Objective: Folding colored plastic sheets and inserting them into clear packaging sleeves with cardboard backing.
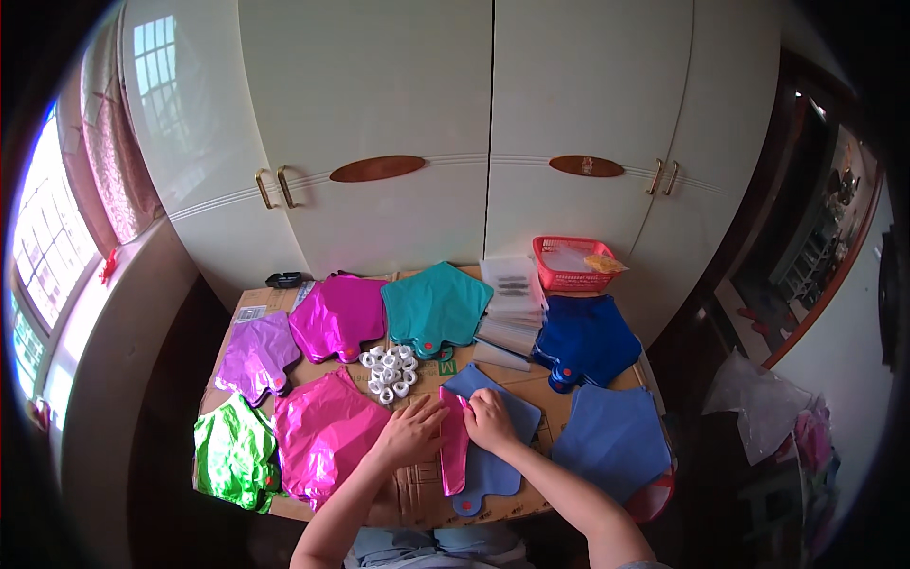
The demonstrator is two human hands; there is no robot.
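Observation:
A folded strip of pink foil balloon [454, 460] lies on top of a flat blue star-shaped foil balloon [493, 473]. My left hand [413, 432] rests against the strip's left side, its fingers stretched out and lying flat. At the strip's upper right edge, my right hand [488, 420] is closed with its fingertips pinching the pink foil. A small white bit shows beside those fingertips, too small to name. Left of my left forearm spreads a large pink foil balloon [327, 431]. A cluster of white ribbon rolls [389, 372] sits just beyond my left hand.
Cardboard [417, 488] covers the table. Around it lie flat balloons: green [232, 450], lilac [256, 356], magenta [338, 318], teal [438, 308], dark blue [590, 339] and slate blue [611, 441]. Clear plastic sleeves [512, 322] and a red basket [566, 281] stand by the cupboard.

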